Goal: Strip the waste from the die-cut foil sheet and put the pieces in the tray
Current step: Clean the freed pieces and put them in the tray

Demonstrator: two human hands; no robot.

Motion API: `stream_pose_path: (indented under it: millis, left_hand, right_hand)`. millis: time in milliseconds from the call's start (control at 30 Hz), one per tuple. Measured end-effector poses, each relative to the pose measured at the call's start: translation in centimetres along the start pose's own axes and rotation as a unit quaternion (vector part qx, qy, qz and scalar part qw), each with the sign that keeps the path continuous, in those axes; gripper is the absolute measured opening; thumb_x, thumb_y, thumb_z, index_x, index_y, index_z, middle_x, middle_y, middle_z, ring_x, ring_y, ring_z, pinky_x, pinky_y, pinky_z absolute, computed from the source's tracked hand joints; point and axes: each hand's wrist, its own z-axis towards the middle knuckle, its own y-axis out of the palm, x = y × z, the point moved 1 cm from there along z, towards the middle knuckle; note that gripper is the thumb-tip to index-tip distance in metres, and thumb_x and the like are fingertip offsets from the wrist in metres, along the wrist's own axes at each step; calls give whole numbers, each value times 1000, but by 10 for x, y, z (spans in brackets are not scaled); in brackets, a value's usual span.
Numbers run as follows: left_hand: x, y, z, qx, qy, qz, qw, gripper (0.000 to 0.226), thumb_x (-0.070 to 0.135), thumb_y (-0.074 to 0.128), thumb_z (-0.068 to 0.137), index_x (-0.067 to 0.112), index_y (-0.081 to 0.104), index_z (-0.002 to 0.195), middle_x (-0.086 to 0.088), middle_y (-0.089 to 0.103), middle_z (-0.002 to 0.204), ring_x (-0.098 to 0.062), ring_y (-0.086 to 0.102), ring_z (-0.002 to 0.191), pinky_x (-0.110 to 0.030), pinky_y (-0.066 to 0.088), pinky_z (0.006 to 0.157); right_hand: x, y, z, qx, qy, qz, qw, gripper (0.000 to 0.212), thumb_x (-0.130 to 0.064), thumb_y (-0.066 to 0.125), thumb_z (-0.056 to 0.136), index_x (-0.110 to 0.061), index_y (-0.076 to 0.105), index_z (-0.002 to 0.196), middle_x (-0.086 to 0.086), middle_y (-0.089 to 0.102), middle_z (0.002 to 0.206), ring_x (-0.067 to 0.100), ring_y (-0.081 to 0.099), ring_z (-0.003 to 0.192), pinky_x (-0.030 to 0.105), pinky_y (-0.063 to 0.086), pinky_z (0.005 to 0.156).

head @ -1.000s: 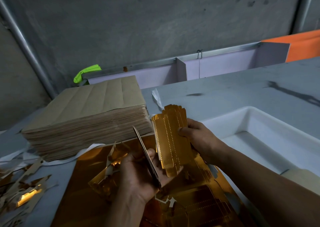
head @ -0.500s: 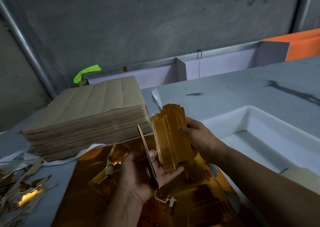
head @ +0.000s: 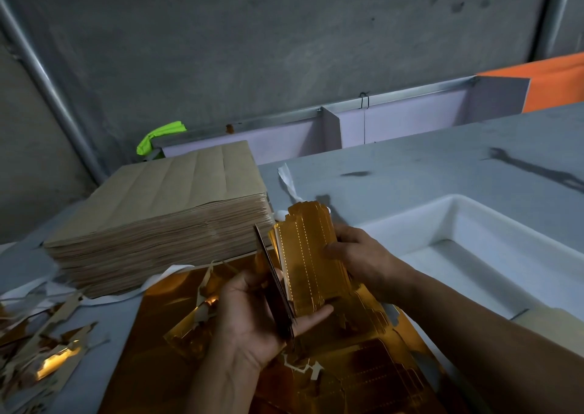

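Note:
A gold die-cut foil piece (head: 305,255) with dotted crease lines stands upright between my hands. My right hand (head: 360,260) grips its right edge. A thin stack of foil pieces (head: 275,287) stands on edge in the palm of my left hand (head: 252,318), held by the thumb, while the fingertips support the gold piece's lower end. Below both hands the gold die-cut foil sheet (head: 363,372) lies flat on the table. The white tray (head: 467,255) sits to the right.
A tall stack of brown card sheets (head: 164,220) stands at the left rear. Foil and card waste strips (head: 44,347) litter the table's left front. A cream card (head: 556,325) lies by the tray's near corner. White partitions (head: 347,129) run behind the grey table.
The upright gold piece has shifted slightly toward the stack in my left hand. Both hands keep their holds.

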Motion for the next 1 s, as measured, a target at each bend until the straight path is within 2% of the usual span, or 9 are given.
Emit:
stream_pose_path:
  millis: [100,167,300,467,567,667,800,867,1000]
  left_hand:
    - [0,0,3,10,14,-22,1000,24,31,51,90,19,68,103,-30,57,131,-58,49,122,-77,38,92]
    - [-1,-2,5,31,29,-12,999,41,28,53,88,23,57,129,-30,61,126,-58,55,114,-76,38,92]
    - [-4,2,8,100,67,126,985,49,24,62,74,13,62,122,-25,70,109,-46,69,96,-70,43,94]
    - [-8,6,8,143,107,242,954,53,30,67,69,16,61,120,-19,72,109,-41,65,104,-54,52,86]
    - [-9,8,8,150,141,258,944,45,25,67,69,18,62,114,-15,74,103,-37,67,100,-50,54,80]
    - [-8,9,7,161,159,282,932,27,18,65,83,19,63,110,-12,76,93,-34,70,95,-48,55,77]
    - [-7,7,7,189,171,306,917,28,20,65,86,21,61,114,-15,65,120,-36,58,117,-58,44,102]
    - [-7,8,7,197,180,306,914,28,21,65,87,22,60,114,-14,62,124,-37,55,121,-59,41,104]
    - [-7,6,7,223,192,291,910,20,22,64,88,20,63,108,-14,71,104,-33,68,97,-47,54,78]
  right_hand:
    - [0,0,1,-6,0,-14,1000,34,-16,52,99,-20,54,133,5,64,124,28,60,115,54,46,103]
    - [1,0,1,-10,5,-14,1000,38,-18,52,99,-20,51,137,6,62,128,30,59,117,54,46,103]
    - [4,-1,2,-21,1,-9,1000,29,-13,48,101,-19,59,127,6,69,113,26,67,103,46,54,92]
    - [4,-2,1,-26,-5,-25,999,27,-14,43,104,-21,59,124,1,72,89,7,70,70,24,51,64]
    - [4,-2,2,-30,-3,-27,999,27,-15,44,103,-20,59,125,3,72,89,11,71,74,29,53,68]
    - [4,-3,3,-27,-5,-23,999,26,-13,45,102,-16,61,122,10,73,98,23,72,87,42,56,83]
    - [5,-4,3,-24,-1,-11,1000,25,-10,47,99,-15,63,117,14,73,102,29,71,95,51,54,94]
    - [6,-4,4,-26,0,-6,1000,24,-9,48,99,-16,64,116,14,73,103,29,71,96,53,53,95]
    - [7,-5,5,-22,1,6,1000,21,-11,53,97,-17,65,113,10,75,100,26,73,92,53,54,94]
